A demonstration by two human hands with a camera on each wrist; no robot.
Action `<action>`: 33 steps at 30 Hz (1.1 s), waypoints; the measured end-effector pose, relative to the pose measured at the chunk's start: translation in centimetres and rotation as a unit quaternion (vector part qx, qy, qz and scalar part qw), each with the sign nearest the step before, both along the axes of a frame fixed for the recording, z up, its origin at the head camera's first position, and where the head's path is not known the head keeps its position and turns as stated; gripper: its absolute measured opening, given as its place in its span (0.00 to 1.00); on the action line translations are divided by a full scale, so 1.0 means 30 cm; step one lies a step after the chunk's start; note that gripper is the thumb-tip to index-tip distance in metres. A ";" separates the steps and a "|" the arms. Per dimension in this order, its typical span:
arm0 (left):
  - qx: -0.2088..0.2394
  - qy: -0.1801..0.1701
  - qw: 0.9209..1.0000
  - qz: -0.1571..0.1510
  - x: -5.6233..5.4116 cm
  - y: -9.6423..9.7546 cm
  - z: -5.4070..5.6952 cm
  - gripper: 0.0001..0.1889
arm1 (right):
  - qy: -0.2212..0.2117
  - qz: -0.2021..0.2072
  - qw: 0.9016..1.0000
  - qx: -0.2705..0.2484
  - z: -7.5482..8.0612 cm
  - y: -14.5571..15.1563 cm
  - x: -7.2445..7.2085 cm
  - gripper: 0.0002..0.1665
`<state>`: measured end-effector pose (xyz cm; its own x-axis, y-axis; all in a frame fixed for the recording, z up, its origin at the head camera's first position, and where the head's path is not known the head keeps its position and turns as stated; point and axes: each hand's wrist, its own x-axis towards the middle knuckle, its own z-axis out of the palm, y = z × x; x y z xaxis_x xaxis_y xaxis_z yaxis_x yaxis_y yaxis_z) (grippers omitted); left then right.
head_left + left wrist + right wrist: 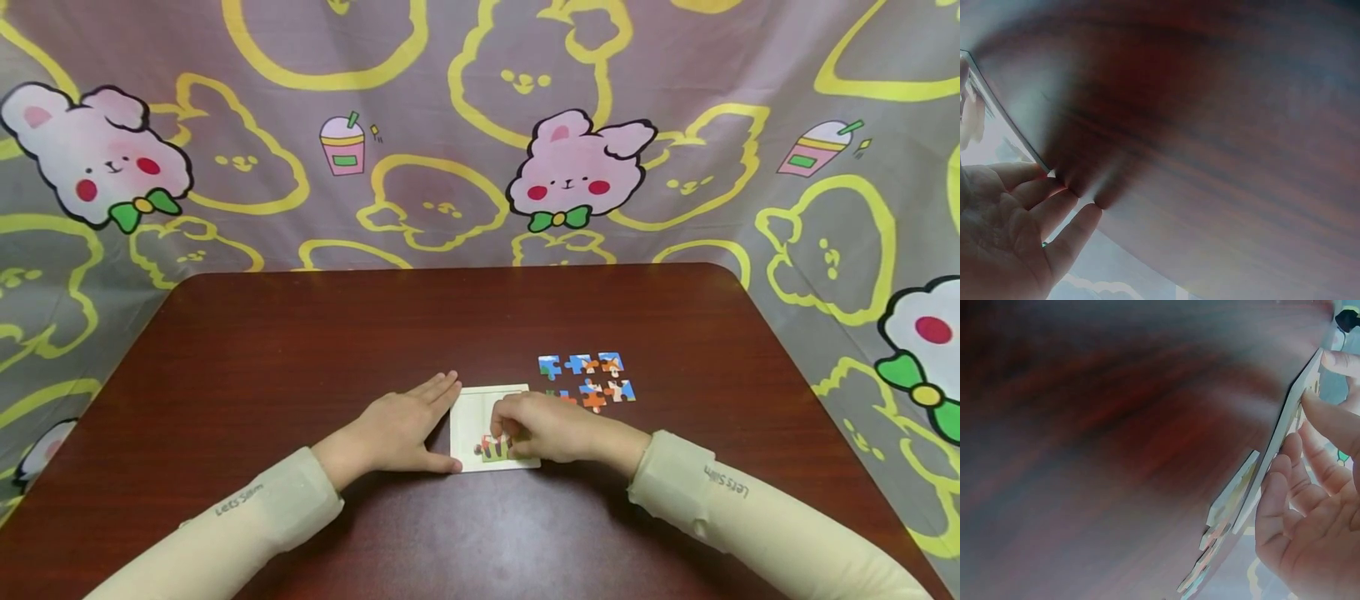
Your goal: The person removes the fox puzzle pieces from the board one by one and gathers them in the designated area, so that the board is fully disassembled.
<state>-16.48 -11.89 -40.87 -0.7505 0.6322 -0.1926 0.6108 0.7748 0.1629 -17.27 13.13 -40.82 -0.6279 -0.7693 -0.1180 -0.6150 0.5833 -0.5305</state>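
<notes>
A white square puzzle tray (pixel 467 417) lies on the table. My left hand (pixel 401 425) rests along its left edge, fingers stretched out and the thumb at the near left corner. Over the tray's right part is my right hand (pixel 551 427), its index finger and thumb bent down around a puzzle piece (pixel 495 452) with green and dark patches, in the near part of the tray. The hand hides part of that piece. From the right wrist view, the fingers (pixel 1319 456) bend over the tray's edge (pixel 1279 437); the piece itself is hard to make out there.
Several loose jigsaw pieces (pixel 592 395) in blue, orange and white lie in two rows beyond my right hand, just right of the tray. The dark red-brown table (pixel 337 333) has rounded far corners. A patterned cloth (pixel 435 108) hangs behind it and at both sides.
</notes>
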 end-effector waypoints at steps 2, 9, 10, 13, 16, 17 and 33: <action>0.000 0.001 1.000 -0.001 0.000 0.000 -0.001 0.55 | -0.002 0.000 1.000 -0.004 -0.001 0.001 -0.001 0.13; -0.001 0.003 1.000 -0.001 0.000 0.003 0.000 0.55 | -0.067 -0.005 0.996 -0.057 -0.001 0.012 -0.005 0.12; -0.002 0.003 1.000 -0.001 0.000 0.004 0.001 0.55 | -0.077 -0.005 0.995 -0.064 0.001 0.013 -0.005 0.11; -0.005 0.005 1.000 -0.002 0.000 0.005 0.000 0.56 | -0.098 -0.003 0.992 -0.084 0.007 0.013 -0.007 0.10; -0.008 0.004 1.000 0.001 -0.001 0.005 -0.001 0.56 | -0.114 -0.002 0.989 -0.094 0.013 0.010 -0.008 0.08; -0.008 0.002 1.000 0.001 -0.001 0.005 -0.001 0.56 | -0.120 -0.002 0.988 -0.097 0.014 0.008 -0.007 0.08; -0.004 -0.007 1.000 0.008 -0.001 0.009 -0.002 0.55 | -0.121 -0.012 0.984 -0.131 0.023 0.002 0.001 0.06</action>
